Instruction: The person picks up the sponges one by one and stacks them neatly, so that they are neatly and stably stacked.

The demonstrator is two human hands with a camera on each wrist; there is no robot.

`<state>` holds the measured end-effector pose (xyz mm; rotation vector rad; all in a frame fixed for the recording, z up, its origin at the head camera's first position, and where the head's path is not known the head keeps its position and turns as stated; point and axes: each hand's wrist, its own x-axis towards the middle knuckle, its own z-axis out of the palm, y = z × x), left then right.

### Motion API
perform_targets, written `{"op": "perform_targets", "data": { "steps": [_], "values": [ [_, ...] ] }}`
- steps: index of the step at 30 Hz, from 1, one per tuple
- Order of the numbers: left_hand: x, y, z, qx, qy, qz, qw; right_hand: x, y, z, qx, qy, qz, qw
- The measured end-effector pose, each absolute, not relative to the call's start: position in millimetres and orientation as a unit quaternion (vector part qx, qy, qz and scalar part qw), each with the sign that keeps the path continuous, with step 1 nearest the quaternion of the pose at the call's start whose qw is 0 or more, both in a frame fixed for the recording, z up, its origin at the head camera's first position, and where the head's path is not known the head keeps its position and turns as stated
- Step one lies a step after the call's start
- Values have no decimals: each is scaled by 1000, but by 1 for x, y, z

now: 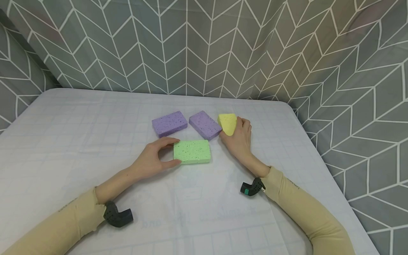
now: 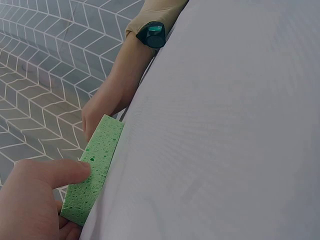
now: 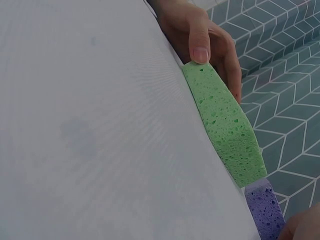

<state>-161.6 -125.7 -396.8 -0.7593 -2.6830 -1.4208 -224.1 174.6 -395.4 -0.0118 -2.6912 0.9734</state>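
A green sponge (image 1: 192, 152) lies flat on the white-covered table, and my left hand (image 1: 155, 157) grips its left end, thumb on the near edge and fingers at the far one. In the left wrist view the thumb presses on the side of the green sponge (image 2: 96, 170). Farther right, my right hand (image 1: 238, 139) holds a yellow sponge (image 1: 227, 123) between thumb and fingers, partly covering it. Two purple sponges lie behind the green one: the left sponge (image 1: 169, 123) stands apart, while the right sponge (image 1: 205, 125) reaches close to the right thumb.
A pale cloth with faint grid lines covers the table (image 1: 204, 212). Behind and to the right hangs a grey curtain (image 1: 197, 46) with a white chevron pattern. Each wrist wears a black camera, one on the left sleeve (image 1: 76, 216) and one on the right sleeve (image 1: 306, 209).
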Motion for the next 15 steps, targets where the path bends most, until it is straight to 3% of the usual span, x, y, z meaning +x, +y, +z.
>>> {"op": "perform_targets", "data": {
  "steps": [15],
  "values": [
    [-162,-126,-398,-244,-856,-455,9,-225,175,-393,-27,-927,354,124]
  ]
}}
